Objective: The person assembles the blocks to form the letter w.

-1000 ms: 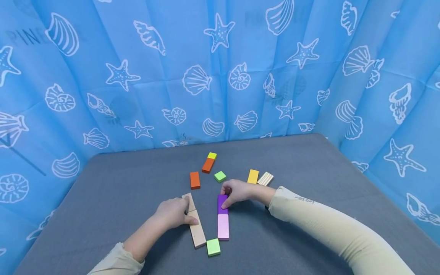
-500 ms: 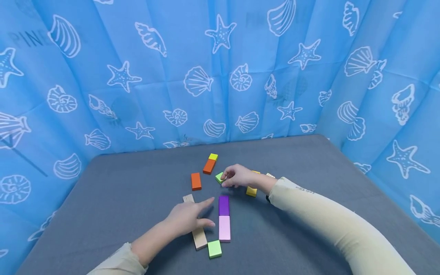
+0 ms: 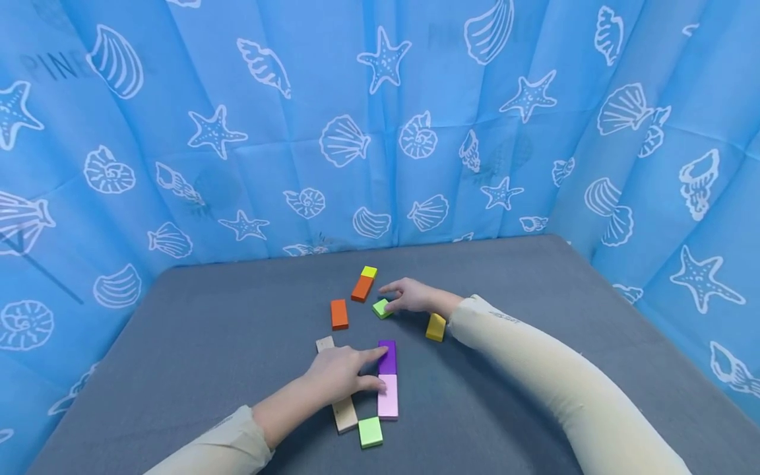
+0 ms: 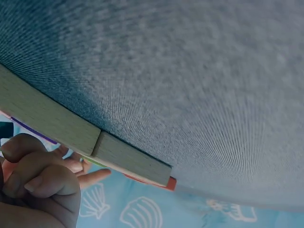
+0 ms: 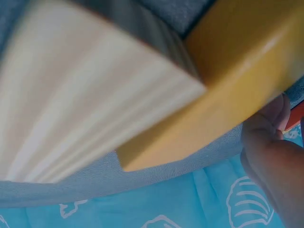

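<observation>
The small green block lies on the grey worktop between the orange blocks and the yellow block. The right hand, which a second ago pressed the dark purple block, has moved up to it; its grip pinches the green block's edge, it seems, fingertips curled. The left hand has left the two wooden blocks and now rests spread fingers on the purple and pink block column, steadying it.
</observation>
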`<action>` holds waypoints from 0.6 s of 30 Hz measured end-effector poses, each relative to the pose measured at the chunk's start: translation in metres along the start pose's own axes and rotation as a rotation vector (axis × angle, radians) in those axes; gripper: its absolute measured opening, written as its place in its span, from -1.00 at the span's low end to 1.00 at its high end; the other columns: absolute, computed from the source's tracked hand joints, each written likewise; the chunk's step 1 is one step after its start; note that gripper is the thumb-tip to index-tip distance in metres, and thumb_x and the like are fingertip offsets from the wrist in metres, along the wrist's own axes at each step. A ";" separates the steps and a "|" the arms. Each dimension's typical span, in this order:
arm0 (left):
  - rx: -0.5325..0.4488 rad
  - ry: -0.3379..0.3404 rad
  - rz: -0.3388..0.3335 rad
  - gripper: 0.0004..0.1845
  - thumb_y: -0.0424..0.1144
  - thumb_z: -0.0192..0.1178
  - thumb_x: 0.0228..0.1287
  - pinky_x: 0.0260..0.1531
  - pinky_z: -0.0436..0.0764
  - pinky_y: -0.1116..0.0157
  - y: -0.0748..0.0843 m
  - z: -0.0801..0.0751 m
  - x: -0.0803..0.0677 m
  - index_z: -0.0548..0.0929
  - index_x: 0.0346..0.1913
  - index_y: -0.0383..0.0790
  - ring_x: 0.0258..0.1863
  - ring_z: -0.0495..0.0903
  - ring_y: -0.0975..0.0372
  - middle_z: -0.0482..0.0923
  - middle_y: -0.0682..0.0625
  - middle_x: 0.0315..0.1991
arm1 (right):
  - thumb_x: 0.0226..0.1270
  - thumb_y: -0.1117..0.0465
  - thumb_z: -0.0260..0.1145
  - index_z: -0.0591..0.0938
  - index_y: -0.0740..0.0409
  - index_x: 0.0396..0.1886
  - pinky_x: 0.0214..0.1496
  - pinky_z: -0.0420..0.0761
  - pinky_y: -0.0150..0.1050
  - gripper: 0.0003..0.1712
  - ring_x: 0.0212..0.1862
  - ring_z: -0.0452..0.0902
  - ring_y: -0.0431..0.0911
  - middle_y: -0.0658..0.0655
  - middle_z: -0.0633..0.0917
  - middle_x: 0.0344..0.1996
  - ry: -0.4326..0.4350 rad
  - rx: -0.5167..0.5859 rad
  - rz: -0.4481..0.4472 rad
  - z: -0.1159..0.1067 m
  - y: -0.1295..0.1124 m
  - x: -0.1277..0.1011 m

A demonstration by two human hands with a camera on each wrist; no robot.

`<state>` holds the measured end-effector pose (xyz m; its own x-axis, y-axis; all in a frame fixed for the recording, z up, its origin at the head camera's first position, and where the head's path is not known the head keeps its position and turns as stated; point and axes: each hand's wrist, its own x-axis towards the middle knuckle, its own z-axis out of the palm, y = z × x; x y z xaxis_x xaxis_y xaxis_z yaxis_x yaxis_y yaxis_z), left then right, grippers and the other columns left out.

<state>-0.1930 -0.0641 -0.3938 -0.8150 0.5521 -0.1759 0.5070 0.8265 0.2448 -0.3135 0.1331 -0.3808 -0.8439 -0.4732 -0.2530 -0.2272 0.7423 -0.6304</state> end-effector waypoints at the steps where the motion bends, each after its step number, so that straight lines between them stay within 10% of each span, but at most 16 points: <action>1: 0.004 -0.005 -0.006 -0.25 0.33 0.21 0.12 -0.56 0.30 0.32 0.000 0.001 0.001 0.44 0.38 0.17 -0.47 0.42 0.27 0.69 0.02 -0.21 | 0.38 0.19 0.30 0.48 0.17 0.33 0.24 0.38 0.01 -0.46 0.27 0.39 0.13 0.27 0.45 0.30 -0.011 -0.013 0.000 0.000 0.000 0.002; 18: 0.005 -0.020 -0.030 -0.26 0.34 0.23 0.10 -0.59 0.22 0.31 0.000 0.006 0.005 0.46 0.36 0.20 -0.50 0.40 0.28 0.68 0.01 -0.18 | 0.15 0.36 0.47 0.55 0.24 -0.39 -0.24 0.44 -0.29 -0.79 -0.32 0.40 -0.10 0.08 0.53 -0.41 0.108 0.075 0.053 0.007 0.002 0.002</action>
<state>-0.1955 -0.0604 -0.3999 -0.8241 0.5292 -0.2020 0.4841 0.8432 0.2339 -0.3120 0.1298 -0.3878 -0.9019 -0.3774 -0.2100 -0.1469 0.7253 -0.6726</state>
